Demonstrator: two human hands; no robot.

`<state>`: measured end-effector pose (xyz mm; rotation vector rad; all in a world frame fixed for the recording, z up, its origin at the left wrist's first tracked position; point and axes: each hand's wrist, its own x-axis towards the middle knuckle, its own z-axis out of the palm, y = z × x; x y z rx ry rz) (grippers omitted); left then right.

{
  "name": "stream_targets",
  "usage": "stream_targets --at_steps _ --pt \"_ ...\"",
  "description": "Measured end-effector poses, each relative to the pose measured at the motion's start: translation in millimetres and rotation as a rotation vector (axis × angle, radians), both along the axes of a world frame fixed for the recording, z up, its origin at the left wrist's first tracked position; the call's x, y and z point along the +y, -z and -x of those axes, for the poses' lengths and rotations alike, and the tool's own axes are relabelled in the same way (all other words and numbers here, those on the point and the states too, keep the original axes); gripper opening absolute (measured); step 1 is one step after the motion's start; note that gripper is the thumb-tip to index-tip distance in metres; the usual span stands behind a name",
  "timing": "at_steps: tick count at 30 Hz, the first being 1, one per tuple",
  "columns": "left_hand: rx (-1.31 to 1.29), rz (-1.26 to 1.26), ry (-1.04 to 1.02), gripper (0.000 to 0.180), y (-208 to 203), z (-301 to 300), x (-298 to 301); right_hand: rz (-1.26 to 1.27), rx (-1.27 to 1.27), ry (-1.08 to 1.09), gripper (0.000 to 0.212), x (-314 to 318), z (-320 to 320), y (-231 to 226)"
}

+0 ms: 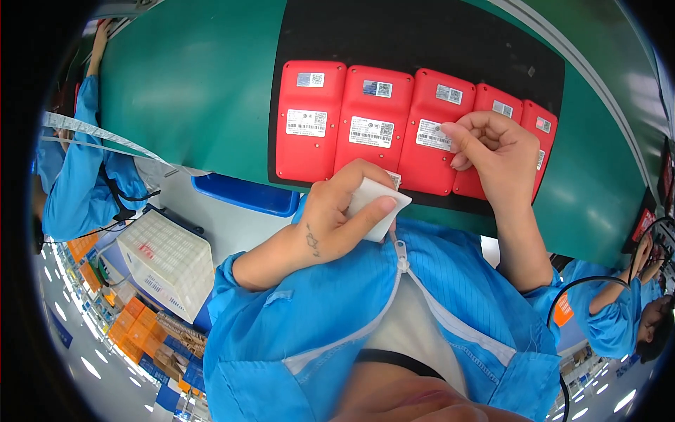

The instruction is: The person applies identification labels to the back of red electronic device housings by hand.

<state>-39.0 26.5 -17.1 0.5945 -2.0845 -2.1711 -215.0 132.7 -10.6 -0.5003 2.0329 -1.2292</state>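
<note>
Several red handheld device housings lie side by side, backs up, on a black mat. Each has a small silver-and-white label near its far end, and white printed labels show lower down on most of them. My left hand grips a folded white label sheet just in front of the second housing; a bit of a printed label shows at its edge. With thumb and forefinger pinched, my right hand is over the third housing, at the white printed label. It partly covers the fourth. Whatever is in the pinch is hidden.
The mat lies on a green worktable. At the left are a blue tray and a white plastic basket. A co-worker's blue sleeve is at the far left; another person works at the right, near black cables.
</note>
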Motion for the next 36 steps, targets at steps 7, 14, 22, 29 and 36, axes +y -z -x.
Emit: stream_targets --at_steps 7,14,22,29,36 --pt "-0.033 -0.203 -0.02 0.017 -1.6 4.0 4.3 -0.004 0.076 -0.043 0.016 -2.3 0.0 2.2" --pt "-0.016 0.033 -0.055 0.017 3.1 4.2 7.6 -0.079 0.261 -0.325 0.018 3.3 -4.9 -6.4" --pt "0.018 -0.133 -0.058 0.023 -2.0 22.8 28.0 0.524 0.037 -0.166 0.008 37.5 -31.0 7.5" --pt "0.032 0.165 0.138 0.021 -1.1 20.8 20.8 0.146 0.009 0.074 0.01 39.2 28.3 -0.4" --pt "-0.026 0.185 0.109 0.021 -8.4 29.0 22.6 0.056 0.038 0.058 0.012 39.4 28.9 0.7"
